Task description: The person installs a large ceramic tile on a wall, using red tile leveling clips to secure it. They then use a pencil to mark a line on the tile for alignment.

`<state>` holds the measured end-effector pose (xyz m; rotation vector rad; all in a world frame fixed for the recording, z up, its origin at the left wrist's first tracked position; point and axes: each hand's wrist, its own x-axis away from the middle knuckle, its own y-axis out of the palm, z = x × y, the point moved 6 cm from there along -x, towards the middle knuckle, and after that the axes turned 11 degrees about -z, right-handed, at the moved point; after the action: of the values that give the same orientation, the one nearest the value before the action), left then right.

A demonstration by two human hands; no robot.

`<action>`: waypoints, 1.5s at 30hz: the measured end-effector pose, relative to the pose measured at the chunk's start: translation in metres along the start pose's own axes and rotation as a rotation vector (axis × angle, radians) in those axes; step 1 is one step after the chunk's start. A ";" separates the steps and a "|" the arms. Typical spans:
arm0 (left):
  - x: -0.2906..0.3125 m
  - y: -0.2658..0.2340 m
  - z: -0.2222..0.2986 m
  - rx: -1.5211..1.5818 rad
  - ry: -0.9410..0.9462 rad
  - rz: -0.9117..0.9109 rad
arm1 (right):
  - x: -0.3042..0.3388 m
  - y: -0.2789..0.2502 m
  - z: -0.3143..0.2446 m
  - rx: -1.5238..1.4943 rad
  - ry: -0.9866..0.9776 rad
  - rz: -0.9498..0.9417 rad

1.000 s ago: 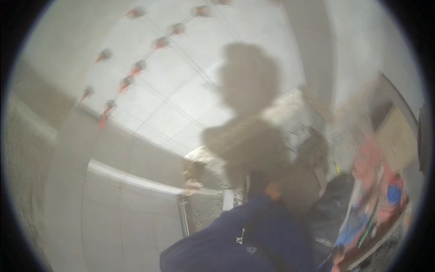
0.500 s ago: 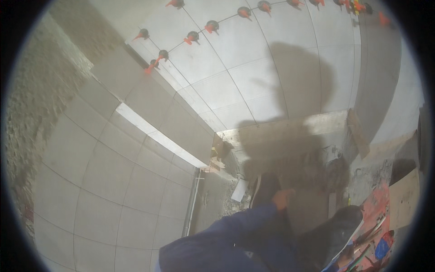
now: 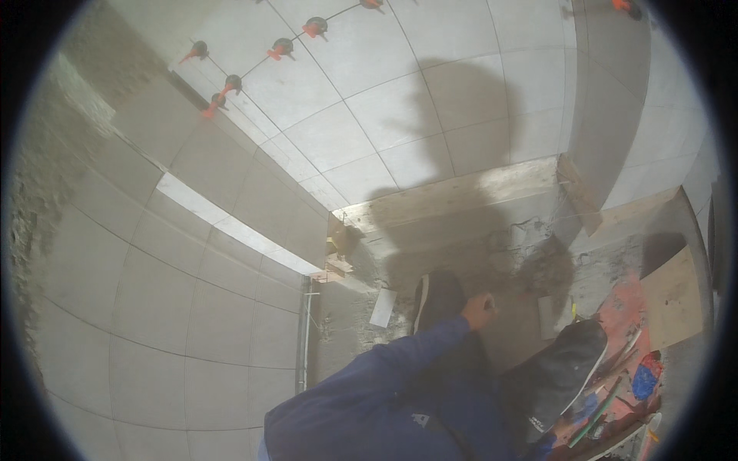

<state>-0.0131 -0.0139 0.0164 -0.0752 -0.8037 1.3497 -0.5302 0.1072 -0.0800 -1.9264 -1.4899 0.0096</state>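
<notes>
My left hand (image 3: 480, 310) is held out in front of my dark shoe (image 3: 438, 301), with its fingers curled together. Whatever those fingers hold, if anything, is too small or blurred to make out. Down at the lower right, my right hand (image 3: 566, 425) reaches past my other shoe (image 3: 573, 353) to a red sheet (image 3: 624, 306) strewn with things. It is nearest to a thin green stick-like piece (image 3: 598, 415); its fingers are mostly hidden. A crumpled blue plastic piece (image 3: 644, 382) lies just beyond that.
Grey tiles cover the left wall (image 3: 177, 307) and the far wall (image 3: 346, 123), where red tile-levelling clips (image 3: 281, 49) line the joints. A pale board (image 3: 430, 198) stands along the far wall's foot. A small white tile piece (image 3: 382, 308) and a cardboard sheet (image 3: 673, 298) lie on the floor.
The view has shifted, so the walls and clips sit further left and higher, and more of the red sheet shows. My left hand appears sharper; my right hand remains by the scattered things.
</notes>
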 end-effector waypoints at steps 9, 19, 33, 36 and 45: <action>0.049 -0.065 -0.005 0.354 0.152 0.267 | -0.042 -0.057 -0.123 -0.124 -0.266 0.082; 0.358 -0.253 0.043 -0.448 0.339 1.438 | 0.010 0.117 -0.565 -0.096 -1.058 -0.463; 0.504 -0.230 0.022 -0.707 0.169 1.526 | 0.380 0.391 -0.848 -0.279 -1.463 -1.413; 0.506 -0.229 0.025 -0.693 0.185 1.538 | 0.409 0.416 -0.864 -0.412 -1.331 -1.476; 0.509 -0.234 0.030 -0.694 0.263 1.584 | 0.431 0.453 -0.876 -0.573 -1.133 -1.410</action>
<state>0.1656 0.3631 0.3913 -1.6873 -0.9427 2.3160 0.3542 -0.0166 0.5209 -0.6404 -3.6050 0.0475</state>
